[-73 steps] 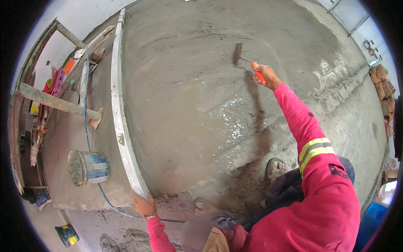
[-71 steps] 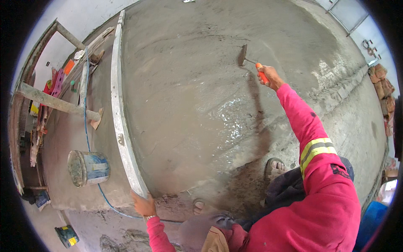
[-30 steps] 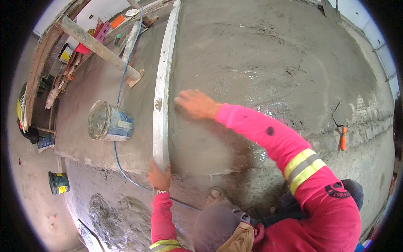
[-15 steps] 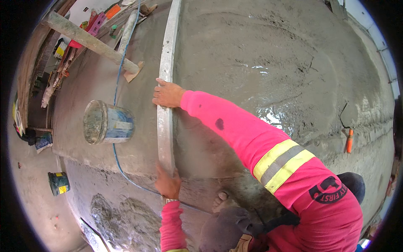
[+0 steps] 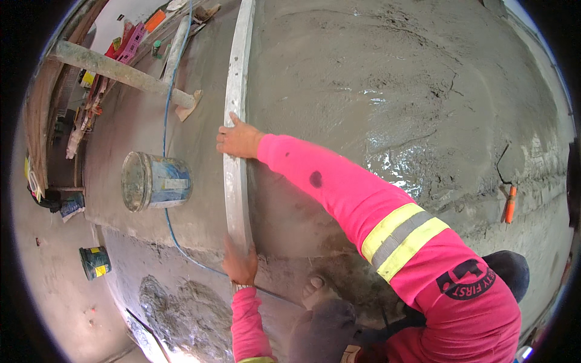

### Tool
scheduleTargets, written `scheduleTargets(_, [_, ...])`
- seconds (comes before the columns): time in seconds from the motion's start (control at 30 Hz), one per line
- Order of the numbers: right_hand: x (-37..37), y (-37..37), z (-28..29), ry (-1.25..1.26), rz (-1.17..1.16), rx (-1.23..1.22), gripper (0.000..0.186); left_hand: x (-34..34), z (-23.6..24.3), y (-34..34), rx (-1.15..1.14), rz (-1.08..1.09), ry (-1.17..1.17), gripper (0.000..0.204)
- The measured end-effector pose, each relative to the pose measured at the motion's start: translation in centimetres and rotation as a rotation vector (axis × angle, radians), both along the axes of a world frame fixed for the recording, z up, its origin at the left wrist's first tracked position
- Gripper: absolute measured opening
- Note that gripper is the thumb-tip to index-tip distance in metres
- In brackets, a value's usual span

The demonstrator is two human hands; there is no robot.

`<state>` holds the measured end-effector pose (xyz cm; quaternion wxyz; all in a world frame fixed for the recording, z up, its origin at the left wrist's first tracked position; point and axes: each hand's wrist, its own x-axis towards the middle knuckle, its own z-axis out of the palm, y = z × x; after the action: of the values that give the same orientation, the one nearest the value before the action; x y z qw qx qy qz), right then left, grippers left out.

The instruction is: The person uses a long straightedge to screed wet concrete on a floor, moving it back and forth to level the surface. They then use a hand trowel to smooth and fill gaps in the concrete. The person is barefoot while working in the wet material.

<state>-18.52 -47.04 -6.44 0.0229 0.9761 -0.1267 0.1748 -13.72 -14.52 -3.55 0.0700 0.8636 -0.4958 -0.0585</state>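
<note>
Gripping a long, straight, pale grey bar with both hands, its front end at the front edge of a wet grey cement slab.
Left to right: small dark green bucket with yellow patches on the lower floor, just off slab's front-left corner; larger round bucket with blue-and-white side on slab near that same corner; thin blue hose passing the bucket, then over the front edge; bar running back from that edge, left hand clamped on its front end, right hand wrapped over it farther back, hands well apart; orange-handled tool with thin, bent dark shank lying near slab's right edge, well apart from both hands.
</note>
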Motion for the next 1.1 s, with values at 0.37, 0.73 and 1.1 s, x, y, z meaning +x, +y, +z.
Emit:
scheduleTargets(0.37, [-1.2,-0.8,1.0,0.074,0.044,0.041,0.019,-0.7,-0.4,-0.6,-0.061,-0.022,0.06,0.078])
scheduleTargets(0.73, [-2.5,-3.0,1.8,0.133,0.042,0.039,0.02,-2.3,-0.5,-2.9,-0.047,0.01,0.054,0.08])
scheduleTargets(1.1, [-4.1,-2.0,1.9,0.175,0.004,-0.069,0.023,-4.0,0.1,-2.5,-0.027,0.012,0.108,0.078])
